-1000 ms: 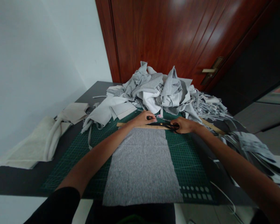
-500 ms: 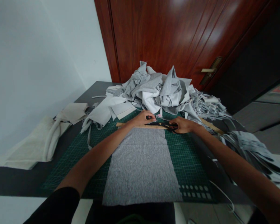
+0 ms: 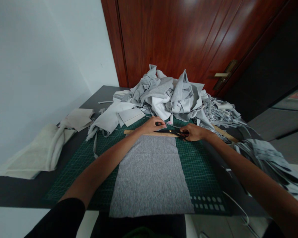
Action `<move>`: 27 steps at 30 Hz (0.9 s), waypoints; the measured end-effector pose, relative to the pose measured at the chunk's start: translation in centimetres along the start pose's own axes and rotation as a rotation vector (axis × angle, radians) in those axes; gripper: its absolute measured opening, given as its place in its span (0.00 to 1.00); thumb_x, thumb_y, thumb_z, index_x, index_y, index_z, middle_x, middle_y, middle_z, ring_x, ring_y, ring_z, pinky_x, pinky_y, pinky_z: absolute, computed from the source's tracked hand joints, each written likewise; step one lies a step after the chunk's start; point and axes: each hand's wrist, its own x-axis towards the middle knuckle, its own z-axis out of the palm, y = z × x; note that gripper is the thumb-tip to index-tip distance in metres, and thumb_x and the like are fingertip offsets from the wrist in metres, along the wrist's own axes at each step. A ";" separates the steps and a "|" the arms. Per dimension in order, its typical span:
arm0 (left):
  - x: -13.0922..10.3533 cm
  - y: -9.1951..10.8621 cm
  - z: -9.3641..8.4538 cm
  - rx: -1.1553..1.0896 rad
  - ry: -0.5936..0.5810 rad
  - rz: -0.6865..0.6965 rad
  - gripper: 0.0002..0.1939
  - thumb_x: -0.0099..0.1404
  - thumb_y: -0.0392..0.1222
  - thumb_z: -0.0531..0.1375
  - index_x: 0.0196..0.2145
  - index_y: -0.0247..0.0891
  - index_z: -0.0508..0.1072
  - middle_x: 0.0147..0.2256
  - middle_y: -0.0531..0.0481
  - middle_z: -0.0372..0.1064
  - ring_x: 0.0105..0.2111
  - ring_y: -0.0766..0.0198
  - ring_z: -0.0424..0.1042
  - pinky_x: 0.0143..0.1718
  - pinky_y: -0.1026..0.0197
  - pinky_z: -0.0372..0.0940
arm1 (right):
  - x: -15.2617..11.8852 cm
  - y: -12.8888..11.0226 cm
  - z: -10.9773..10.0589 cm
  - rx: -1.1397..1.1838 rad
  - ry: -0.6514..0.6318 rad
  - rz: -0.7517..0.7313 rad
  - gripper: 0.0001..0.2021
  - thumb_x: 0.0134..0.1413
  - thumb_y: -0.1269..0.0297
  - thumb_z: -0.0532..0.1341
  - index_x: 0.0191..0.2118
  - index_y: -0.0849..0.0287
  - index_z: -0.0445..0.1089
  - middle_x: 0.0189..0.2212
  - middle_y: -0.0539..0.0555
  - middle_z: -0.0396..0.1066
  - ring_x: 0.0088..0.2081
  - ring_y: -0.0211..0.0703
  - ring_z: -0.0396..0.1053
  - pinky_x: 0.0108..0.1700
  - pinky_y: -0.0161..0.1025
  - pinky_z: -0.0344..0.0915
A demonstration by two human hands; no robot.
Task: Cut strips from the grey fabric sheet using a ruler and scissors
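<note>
A rectangle of heathered grey fabric point(image 3: 152, 175) lies flat on a green cutting mat point(image 3: 201, 168). Across its far edge rests a wooden ruler point(image 3: 129, 132). My right hand point(image 3: 193, 133) is closed around the handles of black scissors point(image 3: 172, 131), whose blades point left along the ruler. Just beyond the ruler, my left hand point(image 3: 152, 125) pinches a thin grey fabric strip point(image 3: 174, 126) that runs toward my right hand. Something dark shows between the left fingers; I cannot make out what it is.
Behind the hands rises a heap of pale grey fabric point(image 3: 159, 91). Cut scraps point(image 3: 221, 110) and a strip bundle point(image 3: 268, 152) lie to the right. Cream cloth point(image 3: 32, 155) covers the table's left side. A wooden door point(image 3: 164, 36) stands behind the dark table point(image 3: 99, 94).
The scissor blades look more closed along the ruler than before. Both hands stay in nearly the same place, with the left fingertips shifted very slightly.
</note>
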 end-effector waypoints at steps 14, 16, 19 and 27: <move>-0.1 0.7 -0.3 -0.066 0.024 -0.040 0.12 0.72 0.48 0.65 0.36 0.38 0.83 0.37 0.47 0.82 0.37 0.63 0.76 0.42 0.60 0.65 | 0.2 0.3 0.1 -0.038 0.014 -0.016 0.09 0.45 0.64 0.65 0.27 0.54 0.62 0.23 0.46 0.63 0.27 0.39 0.61 0.33 0.40 0.51; -0.1 0.7 -0.3 -0.076 0.031 -0.038 0.12 0.72 0.48 0.65 0.35 0.38 0.83 0.37 0.46 0.82 0.37 0.63 0.76 0.43 0.59 0.66 | 0.1 0.3 0.0 -0.040 0.022 -0.026 0.09 0.44 0.65 0.65 0.26 0.54 0.61 0.23 0.46 0.63 0.26 0.39 0.60 0.33 0.40 0.50; -0.1 0.6 -0.2 -0.089 0.042 -0.033 0.11 0.72 0.47 0.65 0.35 0.38 0.83 0.37 0.46 0.82 0.37 0.62 0.76 0.45 0.58 0.67 | 0.0 0.0 -0.1 -0.033 0.029 -0.033 0.09 0.44 0.65 0.65 0.26 0.54 0.61 0.22 0.45 0.62 0.26 0.38 0.59 0.33 0.39 0.49; -0.2 0.3 -0.2 -0.100 0.072 -0.047 0.11 0.71 0.47 0.66 0.36 0.38 0.83 0.37 0.46 0.82 0.38 0.62 0.77 0.46 0.59 0.67 | 0.0 -0.2 -0.3 -0.037 0.017 -0.003 0.08 0.44 0.67 0.64 0.25 0.54 0.61 0.21 0.45 0.61 0.26 0.38 0.57 0.34 0.40 0.49</move>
